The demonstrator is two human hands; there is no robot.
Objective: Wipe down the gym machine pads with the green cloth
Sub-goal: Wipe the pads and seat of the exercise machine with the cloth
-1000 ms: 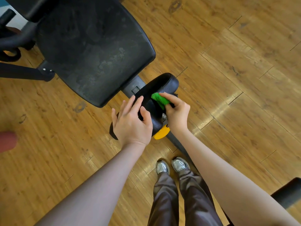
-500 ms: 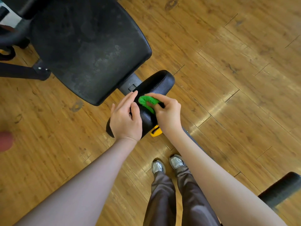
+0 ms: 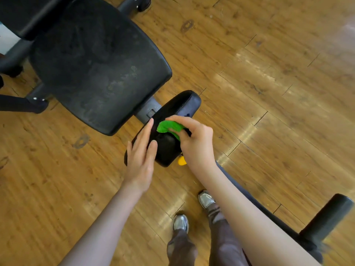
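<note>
A small black pad (image 3: 178, 106) juts out below the wide black seat pad (image 3: 96, 70) of the gym machine. My right hand (image 3: 194, 139) pinches the bunched green cloth (image 3: 169, 127) and holds it against the top of the small pad. My left hand (image 3: 142, 156) lies flat with straight fingers along the pad's left side. Both hands cover the pad's near half.
A yellow knob (image 3: 181, 161) shows under the small pad. The dark frame bar (image 3: 269, 214) runs to the lower right and ends at a black roller (image 3: 326, 217). More black frame tubes (image 3: 17, 104) stand at the far left. My shoes (image 3: 180, 223) stand on the wooden floor.
My right hand has slid the green cloth left along the small pad. My left hand's fingers have straightened and lifted from gripping the pad to lying flat beside it.
</note>
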